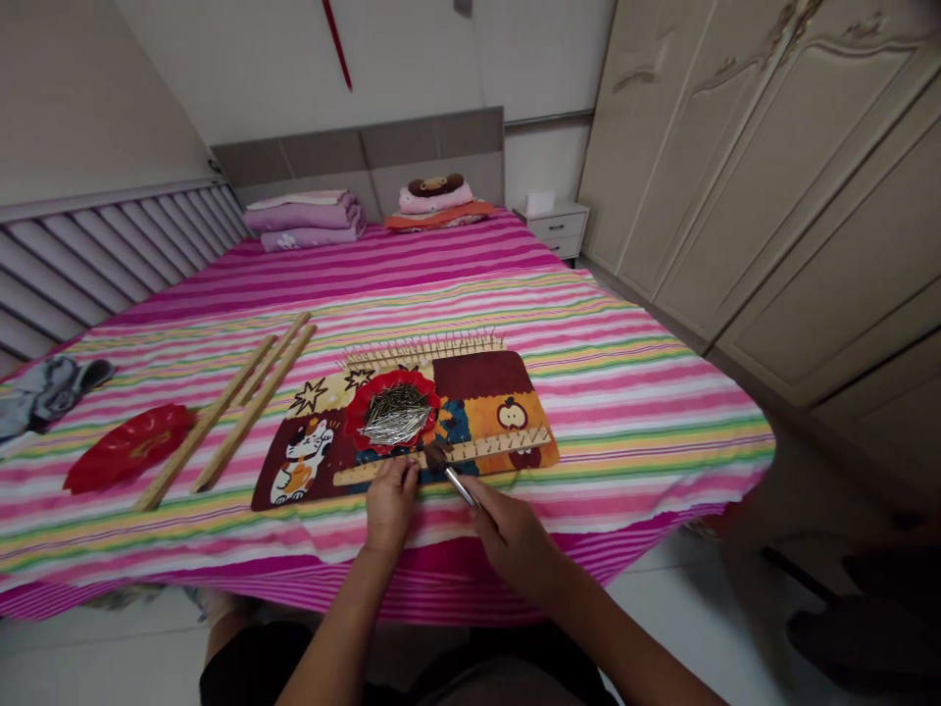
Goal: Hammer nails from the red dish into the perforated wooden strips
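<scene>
A colourful patchwork mat [485, 382] with a cat picture lies on the striped bed. On it sits a red dish [397, 410] heaped with metal nails. A wooden strip [507, 447] studded with nails lies along the mat's near edge. My left hand [391, 502] pinches at that strip, fingers closed on something too small to make out. My right hand [507, 534] grips a small hammer [448, 471], its head resting just right of my left fingertips. A second nailed strip [426, 350] lies at the mat's far edge.
Three bare wooden strips [235, 407] lie to the left beside another red dish [128, 446]. A striped sheet [624, 392] covers the bed. Folded bedding and pillows [305, 218] lie at the head. Wardrobes [771, 176] line the right wall, with a nightstand [559, 227] beyond.
</scene>
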The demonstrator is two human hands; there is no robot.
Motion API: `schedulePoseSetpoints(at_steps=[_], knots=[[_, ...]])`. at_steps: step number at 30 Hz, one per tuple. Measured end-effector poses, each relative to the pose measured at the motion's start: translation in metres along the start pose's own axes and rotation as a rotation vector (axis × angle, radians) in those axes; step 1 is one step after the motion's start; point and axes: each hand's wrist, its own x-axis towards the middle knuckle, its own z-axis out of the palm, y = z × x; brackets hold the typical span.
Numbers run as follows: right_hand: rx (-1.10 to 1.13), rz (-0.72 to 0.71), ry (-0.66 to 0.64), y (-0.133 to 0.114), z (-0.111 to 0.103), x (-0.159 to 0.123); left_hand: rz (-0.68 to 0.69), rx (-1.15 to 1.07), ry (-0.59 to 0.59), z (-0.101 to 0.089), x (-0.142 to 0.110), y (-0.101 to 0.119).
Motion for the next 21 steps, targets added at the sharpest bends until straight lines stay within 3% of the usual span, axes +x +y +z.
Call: schedulePoseSetpoints(at_steps=[5, 10, 14, 17, 21], knots=[[-0.051, -0.075, -0.006, -0.007, 0.008, 0.025, 0.008, 0.044, 0.007, 0.002, 0.0, 0.001], [-0.12, -0.025, -0.065, -0.002, 0.016, 0.028, 0.001, 0.09, 0.003, 0.001, -0.001, 0.002], [-0.035, -0.024, -0.02, -0.002, 0.009, 0.01, 0.019, 0.064, -0.002, 0.001, -0.001, 0.001], [0.027, 0.061, -0.036, 0.002, 0.001, -0.012, 0.01, 0.02, 0.006, 0.003, 0.0, 0.0], [0.066, 0.214, -0.124, 0.029, 0.003, -0.043, 0.007, -0.02, 0.016, -0.002, -0.003, -0.001]])
